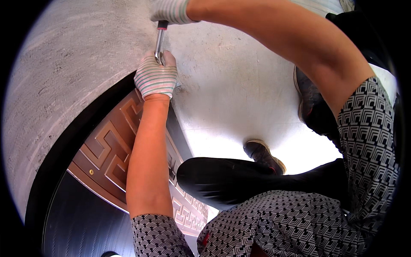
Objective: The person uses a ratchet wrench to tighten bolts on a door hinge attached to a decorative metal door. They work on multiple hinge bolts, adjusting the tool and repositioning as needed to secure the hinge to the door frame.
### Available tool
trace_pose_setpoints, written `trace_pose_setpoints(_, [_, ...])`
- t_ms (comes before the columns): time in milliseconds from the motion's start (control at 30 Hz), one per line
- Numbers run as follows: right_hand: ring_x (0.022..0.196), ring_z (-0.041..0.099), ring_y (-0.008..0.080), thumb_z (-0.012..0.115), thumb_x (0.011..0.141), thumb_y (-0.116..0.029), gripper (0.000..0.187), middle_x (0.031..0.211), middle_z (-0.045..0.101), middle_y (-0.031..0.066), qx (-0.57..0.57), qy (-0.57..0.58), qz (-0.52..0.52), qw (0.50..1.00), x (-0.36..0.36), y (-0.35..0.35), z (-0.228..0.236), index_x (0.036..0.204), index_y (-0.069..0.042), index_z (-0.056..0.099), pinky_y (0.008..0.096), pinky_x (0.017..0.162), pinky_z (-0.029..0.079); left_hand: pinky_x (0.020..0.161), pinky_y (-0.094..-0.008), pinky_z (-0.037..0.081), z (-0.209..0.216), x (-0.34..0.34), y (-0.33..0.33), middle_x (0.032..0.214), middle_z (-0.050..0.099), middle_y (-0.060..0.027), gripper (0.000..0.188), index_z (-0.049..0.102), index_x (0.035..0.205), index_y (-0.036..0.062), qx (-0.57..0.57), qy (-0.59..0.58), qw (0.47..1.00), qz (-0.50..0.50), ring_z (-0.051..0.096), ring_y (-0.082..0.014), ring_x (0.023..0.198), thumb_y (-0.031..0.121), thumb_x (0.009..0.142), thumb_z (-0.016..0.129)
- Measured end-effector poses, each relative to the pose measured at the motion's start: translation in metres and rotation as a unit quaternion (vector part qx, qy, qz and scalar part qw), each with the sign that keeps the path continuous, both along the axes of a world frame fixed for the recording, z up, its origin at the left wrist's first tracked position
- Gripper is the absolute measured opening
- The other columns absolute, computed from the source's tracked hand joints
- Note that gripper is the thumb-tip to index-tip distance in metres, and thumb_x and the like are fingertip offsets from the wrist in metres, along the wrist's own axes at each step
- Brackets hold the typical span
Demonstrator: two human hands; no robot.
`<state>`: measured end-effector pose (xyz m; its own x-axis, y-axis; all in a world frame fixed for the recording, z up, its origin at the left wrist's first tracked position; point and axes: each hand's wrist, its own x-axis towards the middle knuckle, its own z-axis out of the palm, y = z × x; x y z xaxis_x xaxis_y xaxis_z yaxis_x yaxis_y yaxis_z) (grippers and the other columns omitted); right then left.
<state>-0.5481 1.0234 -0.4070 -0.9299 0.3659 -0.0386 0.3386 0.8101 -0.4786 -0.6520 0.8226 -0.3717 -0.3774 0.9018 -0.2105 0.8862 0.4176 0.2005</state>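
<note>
Plaster (64, 85), rough and grey, spreads over the left and upper left of our view, and beside it a pale floor (231, 85) runs through the middle, brightening to white near a bent leg. Below the plaster we see a brown door (107, 150) with raised, angular line patterns, edged by a broad black frame (60, 158) that bends with the lens; a dark, streaked panel (90, 222) lies at the lower left. Our black-and-white patterned shirt (282, 218) fills the lower right, with black trousers (239, 182) just above it. Two dark shoes, a nearer one (259, 154) by the trousers and another (308, 94) under our right arm, stand on the floor. Both hands wear striped, light gloves. Our right hand (171, 10), partly cut off by the upper edge, is clasped around the dark handle of a tool (159, 40). The tool sits between our two hands, its shiny metal shaft slanting down to our left hand (156, 77), where its end lies between thumb and fingers; we cannot tell whether they grip it. Smallest of all, a round brass-coloured fitting (91, 171) shows on the door.
</note>
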Motion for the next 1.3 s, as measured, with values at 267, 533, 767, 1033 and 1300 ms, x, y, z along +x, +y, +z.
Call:
trace_pose_setpoints(267, [0.08, 0.074, 0.0348, 0.074, 0.085, -0.021, 0.013, 0.085, 0.076, 0.0172, -0.035, -0.084, -0.059, 0.994, 0.065, -0.042, -0.005, 0.093, -0.014, 0.081, 0.0435, 0.072, 0.057, 0.074, -0.0473, 0.056, 0.005, 0.013, 0.003, 0.088, 0.069, -0.0184, 0.029, 0.068, 0.087, 0.0057, -0.043, 0.045, 0.997, -0.044, 0.068, -0.0384, 0.078, 0.035, 0.09, 0.067])
trace_pose_setpoints(533, [0.078, 0.074, 0.0354, 0.067, 0.089, -0.019, 0.016, 0.084, 0.075, 0.0192, -0.053, -0.049, -0.174, 0.982, 0.075, -0.082, 0.004, 0.09, -0.012, 0.081, 0.0473, 0.067, 0.056, 0.07, -0.0459, 0.053, 0.005, 0.0, -0.007, 0.082, 0.067, -0.0188, 0.031, 0.069, 0.085, 0.0052, -0.038, 0.033, 0.993, -0.104, 0.065, -0.039, 0.075, 0.035, 0.093, 0.066])
trace_pose_setpoints(767, [0.085, 0.075, 0.0325, 0.064, 0.095, -0.017, 0.016, 0.088, 0.075, 0.0117, -0.111, -0.167, -0.264, 0.943, 0.093, -0.139, 0.032, 0.106, -0.015, 0.075, 0.0443, 0.072, 0.059, 0.071, -0.047, 0.053, 0.011, -0.004, -0.006, 0.082, 0.066, -0.0203, 0.028, 0.068, 0.079, 0.0055, -0.063, 0.042, 0.982, -0.172, 0.065, -0.0398, 0.076, 0.03, 0.094, 0.064])
trace_pose_setpoints(1033, [0.085, 0.074, 0.032, 0.064, 0.098, -0.023, 0.015, 0.087, 0.074, 0.0134, -0.191, -0.225, -0.273, 0.916, 0.103, -0.178, 0.051, 0.102, -0.011, 0.07, 0.0452, 0.076, 0.059, 0.076, -0.0453, 0.056, 0.009, -0.009, -0.006, 0.087, 0.069, -0.0172, 0.023, 0.069, 0.082, 0.0066, -0.055, 0.043, 0.97, -0.232, 0.068, -0.0364, 0.082, 0.028, 0.088, 0.069])
trace_pose_setpoints(1300, [0.091, 0.073, 0.0315, 0.065, 0.092, -0.017, 0.016, 0.092, 0.074, 0.011, 0.031, -0.077, -0.096, 0.992, 0.048, -0.052, 0.01, 0.105, -0.018, 0.074, 0.0428, 0.075, 0.058, 0.077, -0.0468, 0.055, 0.01, 0.004, -0.008, 0.083, 0.068, -0.0221, 0.032, 0.069, 0.087, 0.0031, -0.022, 0.0, 1.0, -0.023, 0.067, -0.0407, 0.08, 0.035, 0.088, 0.067])
